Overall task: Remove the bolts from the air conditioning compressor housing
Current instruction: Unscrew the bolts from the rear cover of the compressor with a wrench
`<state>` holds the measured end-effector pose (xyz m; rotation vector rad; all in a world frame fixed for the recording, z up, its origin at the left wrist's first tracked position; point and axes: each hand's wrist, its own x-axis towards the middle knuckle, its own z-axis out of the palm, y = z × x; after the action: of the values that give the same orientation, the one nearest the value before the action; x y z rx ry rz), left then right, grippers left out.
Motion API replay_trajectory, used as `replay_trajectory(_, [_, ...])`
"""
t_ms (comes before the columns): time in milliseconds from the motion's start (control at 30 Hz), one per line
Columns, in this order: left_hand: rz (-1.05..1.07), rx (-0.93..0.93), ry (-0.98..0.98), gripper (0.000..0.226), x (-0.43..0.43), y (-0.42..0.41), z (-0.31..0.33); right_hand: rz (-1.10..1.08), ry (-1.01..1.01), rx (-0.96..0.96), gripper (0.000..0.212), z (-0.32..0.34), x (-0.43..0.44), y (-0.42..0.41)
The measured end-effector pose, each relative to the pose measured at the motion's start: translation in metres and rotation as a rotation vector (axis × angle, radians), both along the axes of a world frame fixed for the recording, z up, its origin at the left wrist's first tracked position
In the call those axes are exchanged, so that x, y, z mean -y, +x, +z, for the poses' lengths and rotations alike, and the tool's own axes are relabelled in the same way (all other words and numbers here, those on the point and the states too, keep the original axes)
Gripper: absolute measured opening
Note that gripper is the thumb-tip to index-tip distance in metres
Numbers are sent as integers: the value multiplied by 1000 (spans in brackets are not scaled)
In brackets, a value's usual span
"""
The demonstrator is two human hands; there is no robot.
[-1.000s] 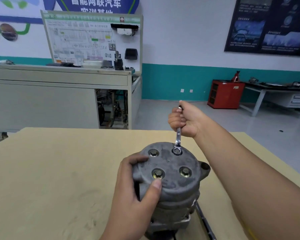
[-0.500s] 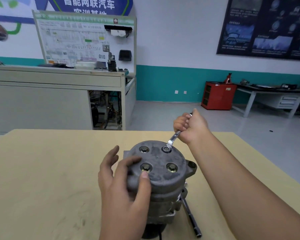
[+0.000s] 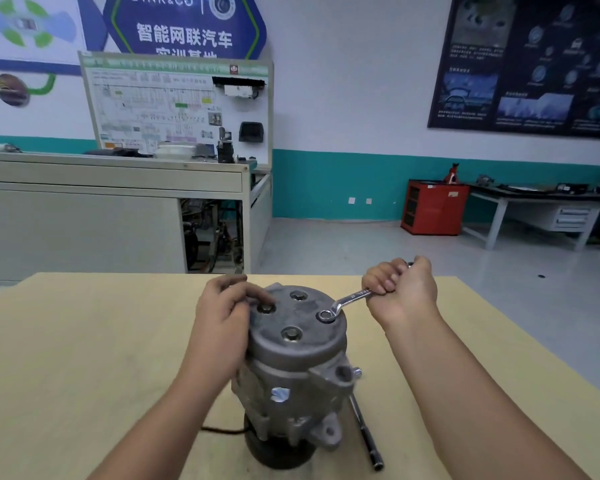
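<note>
**Grey cast compressor housing [image 3: 291, 362], spanner [image 3: 352, 298] seated on the right-side bolt [image 3: 326, 315]**

Nearest the camera, a black bar tool [image 3: 365, 433] is seen lying on the wooden table [image 3: 84, 341], just right of the compressor housing, which is stood upright on its dark pulley end [image 3: 278, 457] mid-table. Four bolts [image 3: 290, 334] are counted on the top face, none looking backed out yet. The left shoulder of the housing is gripped by the left hand [image 3: 222, 320], fingers curled over the rim beside the left bolt. The spanner's ring is dropped over the right-side bolt and the handle is run up and away to the right, where it's clenched in the fist of the right hand [image 3: 402, 289]. So a flat arc about that bolt is probably what's called for. Open table is left on the right, though the far edge is found close behind the fist
</note>
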<state>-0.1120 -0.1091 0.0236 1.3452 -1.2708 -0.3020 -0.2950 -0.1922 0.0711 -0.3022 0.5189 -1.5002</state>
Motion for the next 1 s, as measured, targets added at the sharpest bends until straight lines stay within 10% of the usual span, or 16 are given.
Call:
replay_trajectory(200, [63,86,136,40,-10,-6,16,56,-92,70,50,-6,-31,7])
replay_trajectory(433, [92,394,231,95,-52,-39,1,43,-166,114,48,-9,-46,15])
replay_trajectory(733, [145,318,136,93,-38,-37,-21,-108,-285,373,58,-11,-71,5])
replay_trajectory(1000, [128,255,79,86,-40,-35,-17,-292,-278,171,51,-3,-53,-18])
